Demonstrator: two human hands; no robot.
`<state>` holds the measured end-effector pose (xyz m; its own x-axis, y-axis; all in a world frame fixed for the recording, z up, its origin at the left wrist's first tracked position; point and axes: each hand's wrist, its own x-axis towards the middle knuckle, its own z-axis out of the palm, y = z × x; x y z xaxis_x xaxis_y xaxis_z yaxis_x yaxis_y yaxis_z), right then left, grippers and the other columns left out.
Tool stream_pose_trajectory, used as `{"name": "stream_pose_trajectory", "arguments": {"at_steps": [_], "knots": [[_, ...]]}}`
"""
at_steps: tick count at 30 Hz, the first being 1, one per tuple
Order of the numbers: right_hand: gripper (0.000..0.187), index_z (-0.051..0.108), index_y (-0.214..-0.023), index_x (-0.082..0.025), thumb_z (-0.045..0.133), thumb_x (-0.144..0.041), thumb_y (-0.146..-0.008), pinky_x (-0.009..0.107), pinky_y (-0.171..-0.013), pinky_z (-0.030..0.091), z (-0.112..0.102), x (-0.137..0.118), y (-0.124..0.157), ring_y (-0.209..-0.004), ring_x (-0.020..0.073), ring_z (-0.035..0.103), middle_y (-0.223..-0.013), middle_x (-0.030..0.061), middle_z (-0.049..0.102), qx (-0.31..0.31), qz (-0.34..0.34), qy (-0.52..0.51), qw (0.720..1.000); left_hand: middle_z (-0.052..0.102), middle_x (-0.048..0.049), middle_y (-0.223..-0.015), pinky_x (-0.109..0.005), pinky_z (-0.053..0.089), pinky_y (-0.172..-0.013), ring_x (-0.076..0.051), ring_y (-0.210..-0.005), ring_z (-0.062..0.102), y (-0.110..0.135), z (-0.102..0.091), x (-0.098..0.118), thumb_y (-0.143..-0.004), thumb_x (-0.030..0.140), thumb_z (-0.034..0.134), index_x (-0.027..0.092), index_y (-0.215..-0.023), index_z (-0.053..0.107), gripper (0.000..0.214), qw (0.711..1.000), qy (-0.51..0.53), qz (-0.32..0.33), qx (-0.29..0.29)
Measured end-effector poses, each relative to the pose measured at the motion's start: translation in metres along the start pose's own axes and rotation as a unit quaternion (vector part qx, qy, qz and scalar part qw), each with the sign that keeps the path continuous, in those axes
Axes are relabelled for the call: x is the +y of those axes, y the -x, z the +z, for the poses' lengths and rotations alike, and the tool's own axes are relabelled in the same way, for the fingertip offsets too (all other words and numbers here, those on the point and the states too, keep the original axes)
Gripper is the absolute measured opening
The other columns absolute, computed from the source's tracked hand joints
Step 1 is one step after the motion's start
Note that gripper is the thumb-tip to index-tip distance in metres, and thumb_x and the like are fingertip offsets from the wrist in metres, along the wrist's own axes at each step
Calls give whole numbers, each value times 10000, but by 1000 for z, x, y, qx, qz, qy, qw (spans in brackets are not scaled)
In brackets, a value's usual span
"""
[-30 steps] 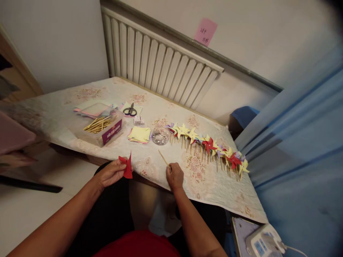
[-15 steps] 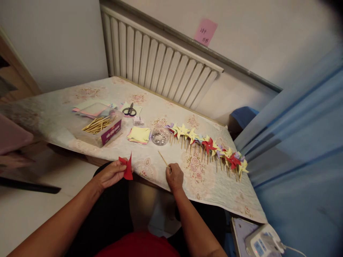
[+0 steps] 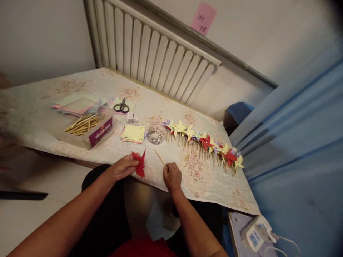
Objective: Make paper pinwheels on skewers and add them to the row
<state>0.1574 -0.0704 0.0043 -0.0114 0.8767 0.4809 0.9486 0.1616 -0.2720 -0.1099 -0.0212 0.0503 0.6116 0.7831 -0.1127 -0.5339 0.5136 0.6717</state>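
Pale wall (image 3: 252, 35) at back, greyer wall section (image 3: 45, 39) at left. White ribbed radiator (image 3: 155, 50) along the back, pipe (image 3: 241, 65) slanting above it down to the right. Pink note (image 3: 203, 18) with dark handwriting on the wall, just over the pipe. Blue curtain (image 3: 300, 128) in folds, fills right side. Table (image 3: 88, 78) with pale floral cloth, far edge running below radiator. Dark blue item (image 3: 241, 109) behind table's right end, unclear what. Low surface (image 3: 236, 228) lower right, white power strip (image 3: 254, 235) on it, white cord (image 3: 291, 239) trailing off. Light floor (image 3: 61, 207), dark bar (image 3: 21, 195) low at left. Light dim, soft; far left blurred.
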Motion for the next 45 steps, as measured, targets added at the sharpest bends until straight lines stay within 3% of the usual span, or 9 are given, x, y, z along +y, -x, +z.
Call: {"name": "stream_pose_trajectory", "arguments": {"at_steps": [4,9,15,23,29,34,38,40,45], "knots": [[104,607,-856,-211,526,-155,-889,273,-706,406,-2,-2,-1,-795,179,564,-827,32,600,-10,4,6,1000,756,-89,-793,-283,540,-764,-186,-728,707,-40,15,-9,-666,133,851,116,-825,720,207,999,0,-16,-30],[114,584,-833,-222,514,-163,-901,279,-707,409,-4,-5,-1,-779,179,554,-809,26,584,-21,10,6,1000,743,-76,-765,-290,507,-745,-182,-703,685,-84,36,-17,-646,142,859,133,-792,712,208,992,-20,-51,-113],[114,593,-870,-220,498,-158,-883,293,-681,418,-7,-5,-1,-779,196,558,-805,39,585,-21,-4,17,1000,727,-66,-750,-258,466,-682,-148,-674,647,-116,45,-19,-660,141,848,131,-773,716,174,979,-28,-83,-184],[126,615,-890,-213,492,-187,-897,294,-692,430,-6,-3,0,-767,196,559,-787,43,590,-30,1,2,1000,748,-78,-781,-263,485,-700,-159,-701,672,-127,36,-22,-656,181,870,129,-792,702,222,972,-47,-79,-216],[159,634,-847,-199,517,-276,-922,273,-663,430,-12,-8,-6,-706,173,563,-755,27,600,-22,34,-26,999,730,-36,-742,-239,481,-687,-131,-675,660,-129,39,-13,-595,244,914,122,-767,669,323,976,-51,-75,-198],[234,676,-1079,-199,562,-315,-911,317,-770,505,-15,-16,-24,-844,223,649,-893,70,703,-54,61,-46,996,731,-41,-745,-242,477,-687,-130,-678,653,-130,39,-13,-576,251,921,120,-768,673,340,974,-62,-79,-204],[515,555,-1366,-211,622,-299,-863,362,-867,538,-9,-24,-47,-1054,281,664,-1168,111,702,-79,53,-90,991,726,-33,-742,-238,479,-693,-126,-687,653,-130,38,-13,-565,240,922,122,-758,671,338,973,-56,-87,-208],[523,536,-1391,-233,610,-297,-877,360,-877,545,-4,-28,-58,-1080,285,668,-1200,104,696,-86,58,-121,987,730,-40,-757,-246,487,-711,-133,-703,663,-130,38,-12,-567,240,919,121,-760,669,337,974,-51,-87,-203],[412,600,-1317,-242,535,-288,-912,351,-796,546,3,-29,-68,-917,270,694,-1025,80,731,-100,76,-132,983,716,-30,-736,-245,482,-704,-131,-692,653,-130,39,-7,-574,228,912,123,-751,666,321,975,-49,-76,-202]]}}
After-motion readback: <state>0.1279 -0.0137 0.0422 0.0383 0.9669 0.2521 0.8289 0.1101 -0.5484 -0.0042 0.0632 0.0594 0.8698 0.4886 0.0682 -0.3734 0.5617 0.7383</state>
